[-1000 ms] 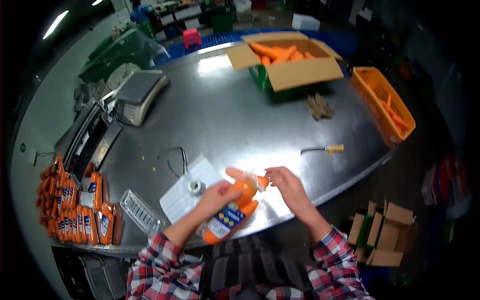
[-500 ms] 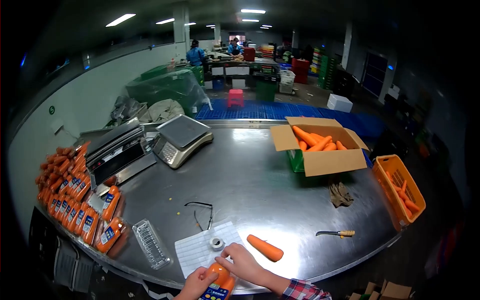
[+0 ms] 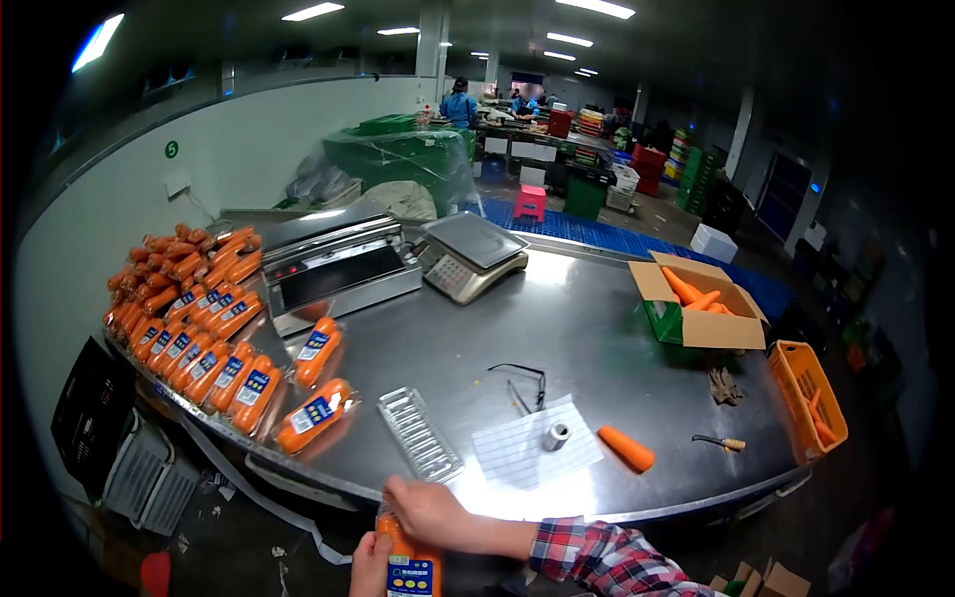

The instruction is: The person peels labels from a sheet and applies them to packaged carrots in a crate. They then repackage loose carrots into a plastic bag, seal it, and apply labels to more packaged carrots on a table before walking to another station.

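At the near edge of the table, a pack of carrots point(image 3: 411, 569) with a blue label is in my hands, partly cut off by the frame. My left hand point(image 3: 371, 565) is closed around its left side. My right hand point(image 3: 426, 512) is closed at the top end of the pack, its fingertips partly hidden. Just beyond lies a clear plastic tray point(image 3: 420, 435). Right of it, a roll of stickers point(image 3: 556, 435) stands on a lined white sheet point(image 3: 507, 453). One loose carrot point(image 3: 626, 448) rests beside the sheet.
Packed carrots point(image 3: 214, 373) are piled at left, near a wrapping machine point(image 3: 343, 269) and a scale point(image 3: 473, 256). Glasses point(image 3: 527, 383) lie mid-table. At right are a carton of carrots point(image 3: 711, 328), a glove point(image 3: 724, 386), a knife point(image 3: 718, 442) and an orange crate point(image 3: 808, 398). People work far back.
My view has turned left. My right hand has moved from the pack's right side to its top end and closed there. My left hand still holds the pack.
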### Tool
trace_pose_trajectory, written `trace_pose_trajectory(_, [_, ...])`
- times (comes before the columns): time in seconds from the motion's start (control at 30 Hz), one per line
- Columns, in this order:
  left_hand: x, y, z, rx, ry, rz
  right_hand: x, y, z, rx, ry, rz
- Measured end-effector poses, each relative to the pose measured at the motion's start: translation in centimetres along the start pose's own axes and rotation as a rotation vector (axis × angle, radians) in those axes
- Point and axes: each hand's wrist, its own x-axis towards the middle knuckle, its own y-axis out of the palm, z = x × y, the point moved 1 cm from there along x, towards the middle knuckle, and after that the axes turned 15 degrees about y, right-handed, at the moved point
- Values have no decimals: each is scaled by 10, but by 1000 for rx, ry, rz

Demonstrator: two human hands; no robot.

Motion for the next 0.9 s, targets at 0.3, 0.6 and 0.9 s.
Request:
trace_pose_trajectory(0.3, [-73,-153,15,-426,-54,-332,40,147,120,-69,-172,411])
trace_pose_trajectory(0.6, [-110,-223,8,-422,9,-551,73,255,168,112,-354,721])
trace_pose_trajectory(0.9, [-55,-308,-11,-101,23,-689,164,288,224,417,-270,955])
